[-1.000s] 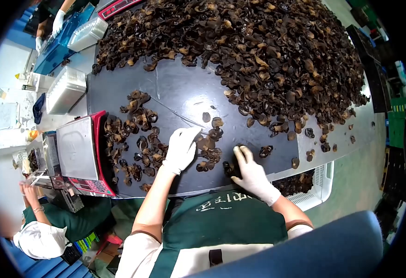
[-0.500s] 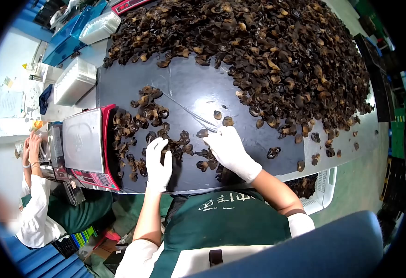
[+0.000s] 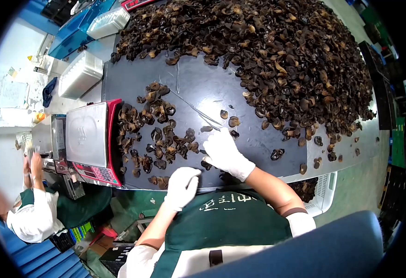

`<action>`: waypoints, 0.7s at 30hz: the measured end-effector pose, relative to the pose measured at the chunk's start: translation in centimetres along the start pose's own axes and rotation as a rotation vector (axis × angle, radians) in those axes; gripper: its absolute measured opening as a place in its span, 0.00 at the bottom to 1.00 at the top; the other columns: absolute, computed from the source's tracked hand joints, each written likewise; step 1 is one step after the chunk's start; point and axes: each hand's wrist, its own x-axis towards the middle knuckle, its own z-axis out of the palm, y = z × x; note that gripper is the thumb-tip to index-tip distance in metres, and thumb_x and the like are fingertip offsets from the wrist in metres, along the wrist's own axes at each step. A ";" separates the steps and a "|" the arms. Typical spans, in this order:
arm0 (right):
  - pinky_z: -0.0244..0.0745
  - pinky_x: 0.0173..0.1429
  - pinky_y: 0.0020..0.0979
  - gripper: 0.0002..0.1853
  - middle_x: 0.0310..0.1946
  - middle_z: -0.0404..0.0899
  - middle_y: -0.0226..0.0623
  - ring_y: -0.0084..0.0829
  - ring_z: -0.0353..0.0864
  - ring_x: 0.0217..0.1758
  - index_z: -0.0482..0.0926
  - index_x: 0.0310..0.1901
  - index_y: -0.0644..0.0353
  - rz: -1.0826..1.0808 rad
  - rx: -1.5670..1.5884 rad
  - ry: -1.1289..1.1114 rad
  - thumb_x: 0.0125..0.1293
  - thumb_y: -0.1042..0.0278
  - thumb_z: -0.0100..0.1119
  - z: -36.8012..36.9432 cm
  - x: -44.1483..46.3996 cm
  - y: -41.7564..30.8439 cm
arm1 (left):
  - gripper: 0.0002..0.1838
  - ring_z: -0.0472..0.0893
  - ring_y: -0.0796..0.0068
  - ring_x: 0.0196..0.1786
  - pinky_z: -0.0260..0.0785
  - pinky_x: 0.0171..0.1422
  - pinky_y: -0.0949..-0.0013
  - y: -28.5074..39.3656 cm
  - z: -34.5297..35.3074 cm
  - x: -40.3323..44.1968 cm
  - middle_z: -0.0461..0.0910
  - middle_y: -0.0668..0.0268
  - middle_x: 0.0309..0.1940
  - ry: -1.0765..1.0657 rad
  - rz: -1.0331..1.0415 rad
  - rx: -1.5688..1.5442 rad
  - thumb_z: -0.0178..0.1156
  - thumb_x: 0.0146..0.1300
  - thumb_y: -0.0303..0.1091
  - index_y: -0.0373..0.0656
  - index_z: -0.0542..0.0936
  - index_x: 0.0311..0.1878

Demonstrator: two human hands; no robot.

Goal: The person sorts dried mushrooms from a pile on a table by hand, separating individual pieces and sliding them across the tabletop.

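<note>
Dark brown, curled fungus-like pieces form a large heap (image 3: 277,60) on the grey table (image 3: 133,74). A smaller spread of the same pieces (image 3: 166,143) lies beside the red scale. My left hand (image 3: 183,185), in a white glove, is at the table's front edge with its fingers curled; whether anything is in them is hidden. My right hand (image 3: 225,155), also gloved in white, is over the middle of the table, fingers pointing forward and down among a few loose pieces. What its fingertips touch is hard to make out.
A red scale (image 3: 87,139) with a metal plate stands at the left. Behind it are stacked clear plastic trays (image 3: 80,76). A white basket (image 3: 325,187) holding dark pieces is below the right front edge. A co-worker (image 3: 36,213) sits at the lower left.
My left hand went left over the spread pieces, then back to the front edge. My right hand moved left and forward from the front edge. Pieces near the middle now lie with the left spread.
</note>
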 end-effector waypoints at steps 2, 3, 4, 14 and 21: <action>0.63 0.50 0.41 0.12 0.26 0.76 0.35 0.38 0.75 0.38 0.79 0.32 0.53 -0.007 -0.037 0.043 0.57 0.54 0.65 1.7 0.3 0.3 | 0.09 0.83 0.53 0.43 0.75 0.51 0.57 0.8 1.4 -0.3 0.84 0.57 0.39 -0.088 0.108 -0.071 0.62 0.60 0.25 0.42 0.84 0.44; 0.65 0.47 0.40 0.11 0.26 0.77 0.35 0.39 0.77 0.35 0.80 0.30 0.53 -0.003 0.072 0.134 0.58 0.56 0.65 1.3 0.2 0.6 | 0.09 0.83 0.54 0.43 0.75 0.51 0.58 1.2 1.9 -0.3 0.84 0.58 0.40 -0.142 0.186 -0.070 0.63 0.60 0.25 0.42 0.84 0.44; 0.67 0.44 0.39 0.09 0.25 0.79 0.35 0.39 0.78 0.33 0.81 0.29 0.53 0.001 0.182 0.223 0.58 0.58 0.65 -0.1 0.0 0.9 | 0.09 0.83 0.56 0.44 0.75 0.51 0.58 1.6 2.5 -0.2 0.84 0.59 0.40 -0.187 0.229 -0.121 0.64 0.61 0.27 0.42 0.84 0.44; 0.70 0.52 0.40 0.13 0.27 0.78 0.34 0.38 0.78 0.38 0.83 0.32 0.55 0.118 0.214 0.237 0.55 0.54 0.70 -4.1 -3.9 2.2 | 0.10 0.82 0.58 0.45 0.75 0.52 0.59 1.3 5.4 0.6 0.83 0.61 0.42 -0.526 0.323 -0.194 0.62 0.62 0.31 0.43 0.84 0.47; 0.64 0.60 0.42 0.19 0.36 0.78 0.38 0.39 0.73 0.49 0.82 0.33 0.56 -0.018 -0.117 -0.060 0.51 0.49 0.71 0.0 0.6 -0.1 | 0.16 0.78 0.55 0.57 0.72 0.61 0.57 3.0 6.5 3.2 0.80 0.56 0.52 -0.571 0.550 -0.110 0.56 0.61 0.31 0.41 0.81 0.53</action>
